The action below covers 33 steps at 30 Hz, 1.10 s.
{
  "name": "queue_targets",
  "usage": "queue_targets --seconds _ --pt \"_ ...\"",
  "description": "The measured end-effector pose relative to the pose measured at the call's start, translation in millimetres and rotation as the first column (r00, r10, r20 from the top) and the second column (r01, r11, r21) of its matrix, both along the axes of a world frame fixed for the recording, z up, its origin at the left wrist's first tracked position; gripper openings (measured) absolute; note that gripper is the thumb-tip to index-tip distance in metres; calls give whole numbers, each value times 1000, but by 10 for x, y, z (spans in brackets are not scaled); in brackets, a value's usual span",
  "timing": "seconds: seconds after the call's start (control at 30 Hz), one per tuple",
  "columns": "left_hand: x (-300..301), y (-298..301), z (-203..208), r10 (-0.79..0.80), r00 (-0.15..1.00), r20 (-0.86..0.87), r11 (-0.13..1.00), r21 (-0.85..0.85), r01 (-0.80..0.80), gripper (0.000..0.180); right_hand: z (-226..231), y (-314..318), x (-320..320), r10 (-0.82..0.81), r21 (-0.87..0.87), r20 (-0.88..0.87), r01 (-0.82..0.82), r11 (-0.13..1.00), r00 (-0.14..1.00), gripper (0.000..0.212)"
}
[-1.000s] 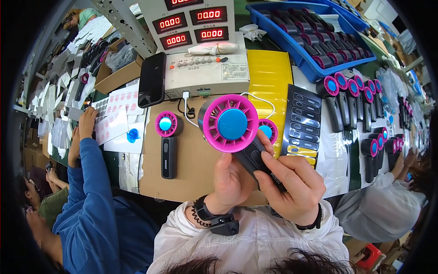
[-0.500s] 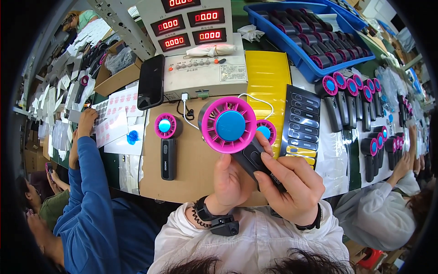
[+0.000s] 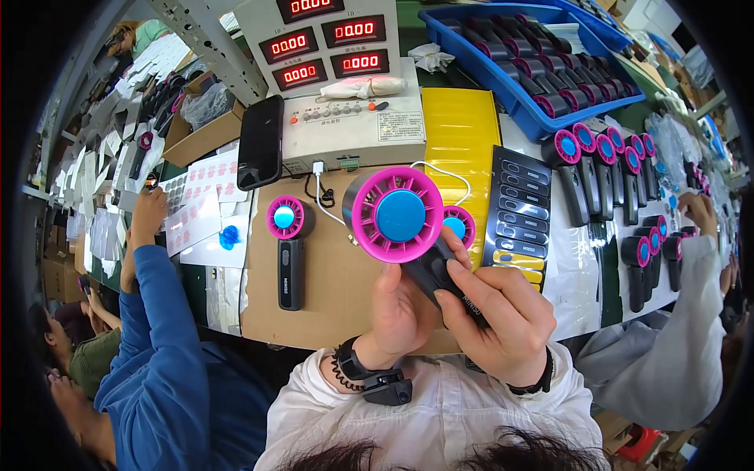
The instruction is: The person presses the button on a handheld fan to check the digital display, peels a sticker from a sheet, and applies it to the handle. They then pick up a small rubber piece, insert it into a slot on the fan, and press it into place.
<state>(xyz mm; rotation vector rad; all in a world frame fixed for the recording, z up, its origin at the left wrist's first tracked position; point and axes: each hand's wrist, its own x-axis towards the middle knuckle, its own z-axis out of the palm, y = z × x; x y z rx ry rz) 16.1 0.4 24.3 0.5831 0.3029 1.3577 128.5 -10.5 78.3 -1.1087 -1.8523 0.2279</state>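
Observation:
Right in front of me, a black handheld fan point(image 3: 400, 216) with a pink grille and blue centre disc is held up, tilted with its handle toward lower right. My left hand point(image 3: 399, 314) supports the handle from its left side, fingers partly hidden behind it. On the handle's lower part, my right hand point(image 3: 506, 310) has its thumb and fingers closed. Partly covered by the held fan is another fan point(image 3: 459, 224) behind it. One more black and pink fan point(image 3: 289, 251) lies on the brown cardboard point(image 3: 263, 310) to the left.
A grey meter box point(image 3: 349, 118) with red displays stands ahead, a black phone point(image 3: 261, 141) leaning on it. A white cable point(image 3: 320, 188) runs from it. Dark label strips point(image 3: 518, 204) lie right of a yellow sheet point(image 3: 458, 118). A blue crate point(image 3: 503, 78) holds many fans. Co-workers sit either side.
The held fan has shifted very slightly to the right; both my hands keep their grip. At the right, a co-worker's arm has reached forward over the table.

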Motion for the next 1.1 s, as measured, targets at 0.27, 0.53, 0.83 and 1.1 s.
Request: queue_targets --seconds 0.27,0.53,0.83,1.1 --pt "-13 6 8 12 999 -52 999 -39 -14 46 26 17 -25 -13 -32 14 14 999 1000 29" --pt "-1 49 88 91 985 -146 995 -21 -95 33 -13 57 -42 -4 -7 29 4 1000 1000 31" --pt "-8 139 67 207 976 -70 977 -42 -211 40 49 2 -29 16 -117 27 -13 993 1000 34" --pt "-57 135 113 192 981 -40 976 -100 -195 48 -31 11 28 45 35 63 -47 998 997 34"
